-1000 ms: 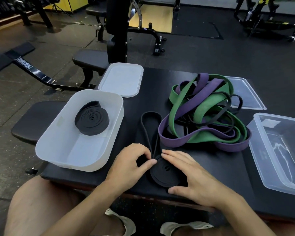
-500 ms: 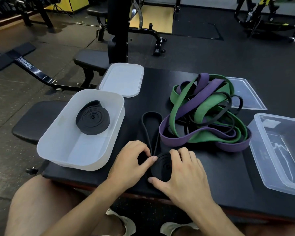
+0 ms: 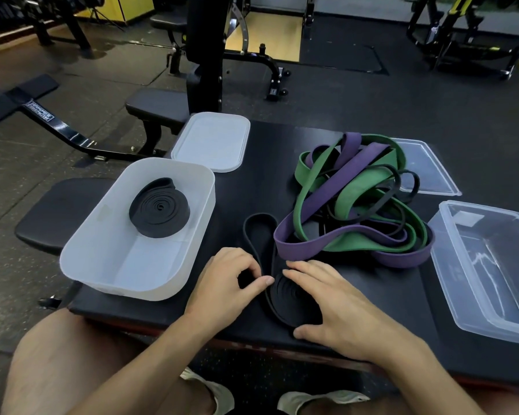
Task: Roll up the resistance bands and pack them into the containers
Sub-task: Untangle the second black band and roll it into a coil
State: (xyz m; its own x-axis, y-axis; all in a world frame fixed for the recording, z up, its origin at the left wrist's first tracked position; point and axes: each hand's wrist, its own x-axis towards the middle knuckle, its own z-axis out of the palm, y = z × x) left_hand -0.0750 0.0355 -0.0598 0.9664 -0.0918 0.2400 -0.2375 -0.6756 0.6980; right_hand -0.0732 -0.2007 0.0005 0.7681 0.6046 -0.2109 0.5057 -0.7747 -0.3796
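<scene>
The right grip (image 3: 339,307) lies over the right and near part of the black coil (image 3: 285,292), so the outer turns there are hidden. Under the curled fingers of the left grip (image 3: 228,283) there is only dark shadow, and whether they pinch the strand leading off the coil cannot be told. The thin black bands (image 3: 381,202) vanish under the green band (image 3: 354,190) and the purple band (image 3: 351,253), so their number is unclear. That pile also covers the near left corner of the clear lid (image 3: 426,169). The clear container (image 3: 498,295) is cut off by the right edge. The label (image 3: 39,110) on the bench frame is too blurred to read.
</scene>
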